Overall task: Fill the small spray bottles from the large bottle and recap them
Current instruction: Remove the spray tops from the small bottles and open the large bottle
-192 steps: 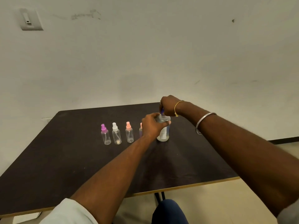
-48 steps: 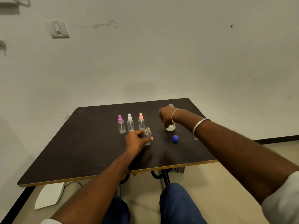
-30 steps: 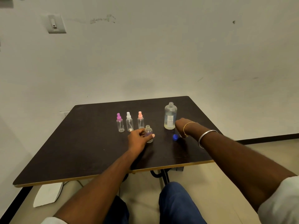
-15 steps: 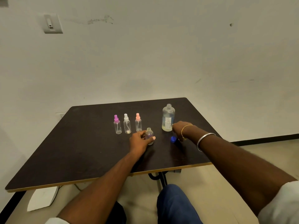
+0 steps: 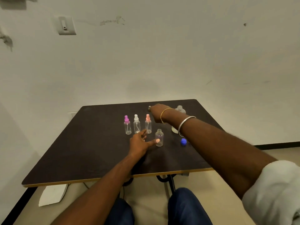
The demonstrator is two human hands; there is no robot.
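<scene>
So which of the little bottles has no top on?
The small clear plastic bottle standing alone by the left hand. The row behind wears a purple spray top, a white spray top and a pink spray top.

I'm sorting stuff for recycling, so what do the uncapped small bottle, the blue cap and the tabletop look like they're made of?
Uncapped bottle: probably clear plastic; the table shows through it, with soft glints.
Blue cap: opaque, smooth plastic, judging by its even colour.
Tabletop: dark matte board, likely laminate, with a lighter wood-coloured edge.
</scene>
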